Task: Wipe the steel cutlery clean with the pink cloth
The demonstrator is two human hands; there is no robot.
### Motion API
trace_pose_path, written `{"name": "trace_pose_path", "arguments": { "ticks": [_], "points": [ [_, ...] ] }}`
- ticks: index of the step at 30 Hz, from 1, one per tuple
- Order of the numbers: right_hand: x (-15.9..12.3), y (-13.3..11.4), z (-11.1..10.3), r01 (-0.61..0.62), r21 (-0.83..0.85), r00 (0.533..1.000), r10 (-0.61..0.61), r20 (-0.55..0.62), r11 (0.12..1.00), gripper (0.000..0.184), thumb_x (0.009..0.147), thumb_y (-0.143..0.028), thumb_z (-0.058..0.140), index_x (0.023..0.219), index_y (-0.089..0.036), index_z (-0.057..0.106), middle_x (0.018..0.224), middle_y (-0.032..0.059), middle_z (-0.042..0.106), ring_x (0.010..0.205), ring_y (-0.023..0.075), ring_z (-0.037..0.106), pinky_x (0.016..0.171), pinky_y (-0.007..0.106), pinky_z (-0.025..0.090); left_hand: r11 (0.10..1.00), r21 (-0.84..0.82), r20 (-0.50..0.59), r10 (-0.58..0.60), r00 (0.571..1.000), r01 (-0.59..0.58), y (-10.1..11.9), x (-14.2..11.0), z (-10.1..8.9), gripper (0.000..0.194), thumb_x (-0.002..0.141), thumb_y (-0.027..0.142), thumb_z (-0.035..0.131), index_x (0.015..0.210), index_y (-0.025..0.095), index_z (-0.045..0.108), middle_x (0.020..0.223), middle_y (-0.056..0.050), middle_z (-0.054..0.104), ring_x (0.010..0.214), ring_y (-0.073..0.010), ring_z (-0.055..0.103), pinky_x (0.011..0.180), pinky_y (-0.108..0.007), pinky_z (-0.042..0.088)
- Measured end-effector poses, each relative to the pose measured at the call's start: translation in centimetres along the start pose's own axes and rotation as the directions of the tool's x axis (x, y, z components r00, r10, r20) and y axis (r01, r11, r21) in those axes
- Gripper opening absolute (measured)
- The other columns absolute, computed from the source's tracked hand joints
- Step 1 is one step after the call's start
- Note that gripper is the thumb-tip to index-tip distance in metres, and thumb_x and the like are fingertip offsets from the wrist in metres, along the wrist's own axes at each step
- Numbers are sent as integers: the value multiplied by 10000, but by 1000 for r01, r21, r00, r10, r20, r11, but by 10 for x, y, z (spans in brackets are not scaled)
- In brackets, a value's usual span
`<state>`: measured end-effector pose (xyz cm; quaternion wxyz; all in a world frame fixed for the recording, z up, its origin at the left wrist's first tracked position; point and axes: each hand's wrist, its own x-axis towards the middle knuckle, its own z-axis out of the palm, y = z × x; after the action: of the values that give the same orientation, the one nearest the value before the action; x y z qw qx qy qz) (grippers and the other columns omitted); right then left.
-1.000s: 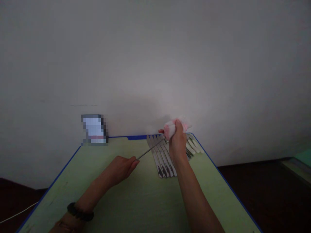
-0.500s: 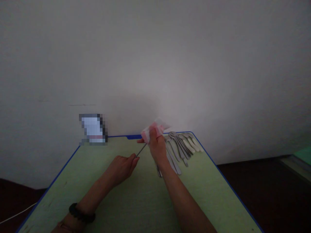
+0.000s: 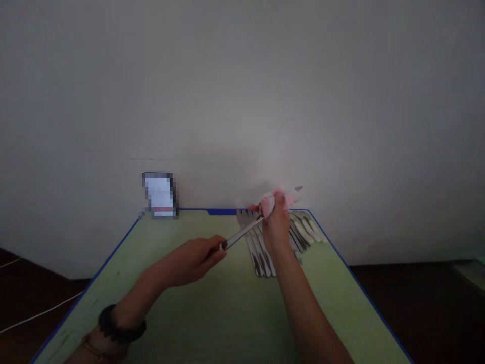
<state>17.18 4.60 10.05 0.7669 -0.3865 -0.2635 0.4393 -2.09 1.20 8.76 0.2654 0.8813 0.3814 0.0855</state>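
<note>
My left hand (image 3: 200,258) pinches the handle end of a long metal table knife (image 3: 244,232), which slants up to the right. My right hand (image 3: 278,220) is closed around a crumpled pink-and-white cloth (image 3: 268,203), wrapped about the far part of the knife. Just past the cloth a tip (image 3: 298,188) shows; the stretch between is hidden. Under and beside the right hand lie several metal knives (image 3: 254,247) in a row. Farther right are metal cutlery (image 3: 301,241) and pieces with white handles (image 3: 311,232), partly covered by the right hand.
The pale green table (image 3: 212,318) has a blue edge and stands against a grey wall (image 3: 242,101). A blurred device with a lit screen (image 3: 161,194) leans at the back left corner. A white cable (image 3: 41,318) runs at the lower left.
Both hands have shifted right in view, the right one more, with the cloth. The knife has turned to show its flat handle, and its tip now sticks out past the cloth.
</note>
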Motion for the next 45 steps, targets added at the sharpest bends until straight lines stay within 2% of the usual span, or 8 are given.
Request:
{"name": "trace_pose_path", "arguments": {
  "ticks": [5, 9, 15, 19, 26, 36, 40, 45],
  "points": [
    [-13, -9, 5, 54, -236, 986, -14, 168, 970, 346, 843, -535, 476, 749, -203, 498, 524, -53, 539, 453, 111, 559, 494, 217, 465, 991, -131, -159, -56, 986, 35, -18, -3, -13, 321, 944, 384, 354, 936, 183, 604, 794, -32, 640, 709, -175, 580, 665, -283, 433],
    [-35, 7, 16, 112, -460, 898, 109, 426, 881, 370, 874, -532, 420, 724, -203, 495, 563, -22, 556, 442, 115, 545, 418, 210, 417, 938, -347, -543, -204, 814, 3, -21, 2, -15, 300, 896, 424, 466, 1033, 182, 579, 1017, -75, 645, 925, -210, 593, 798, -322, 452],
    [-63, 32, 22, 583, -695, 665, 243, 706, 421, 333, 937, -348, 349, 781, -163, 578, 656, 51, 632, 546, 151, 581, 518, 249, 376, 546, -736, -635, -355, 686, -400, -4, 9, -10, 349, 896, 479, 470, 998, 177, 612, 958, -53, 661, 925, -189, 601, 828, -301, 457],
    [-67, 34, 23, 680, -700, 628, 319, 710, 219, 265, 918, -284, 386, 835, -154, 601, 716, 68, 671, 607, 173, 598, 552, 265, 340, 480, -768, -628, -439, 642, -423, -1, 10, -6, 328, 885, 447, 517, 714, 179, 595, 635, 25, 546, 623, -119, 527, 613, -231, 431],
    [-67, 37, 24, 653, -666, 632, 224, 742, 361, 259, 925, -305, 378, 895, -161, 591, 685, 49, 647, 564, 155, 561, 522, 254, 325, 497, -743, -626, -277, 729, -448, -16, 4, -13, 313, 782, 477, 672, 854, 173, 675, 741, -15, 662, 734, -158, 602, 714, -265, 464],
    [-71, 93, 6, 605, -616, 394, 483, 782, 504, 286, 948, -321, 352, 899, -170, 589, 796, 59, 679, 677, 159, 608, 656, 245, 422, 305, -680, -726, -402, 558, -667, -23, -9, -41, 242, 719, 364, 765, 689, 172, 621, 523, 60, 534, 506, -93, 549, 605, -246, 490],
    [-68, 97, 4, 648, -628, 418, 488, 766, 431, 268, 935, -308, 381, 888, -159, 598, 829, 76, 679, 712, 175, 609, 695, 271, 424, 113, -689, -648, -538, 539, -715, -20, -17, -54, 238, 874, 266, 588, 657, 176, 555, 511, 76, 421, 388, -45, 378, 442, -180, 365],
    [-77, 81, 15, 659, -677, 565, 379, 733, 327, 179, 825, -200, 504, 983, -145, 566, 961, 118, 668, 866, 218, 610, 755, 310, 432, 12, -657, -595, -623, 509, -754, -8, -21, -58, 489, 924, 290, 387, 457, 186, 287, 444, 57, 263, 358, -68, 276, 371, -206, 262]
  ]
}}
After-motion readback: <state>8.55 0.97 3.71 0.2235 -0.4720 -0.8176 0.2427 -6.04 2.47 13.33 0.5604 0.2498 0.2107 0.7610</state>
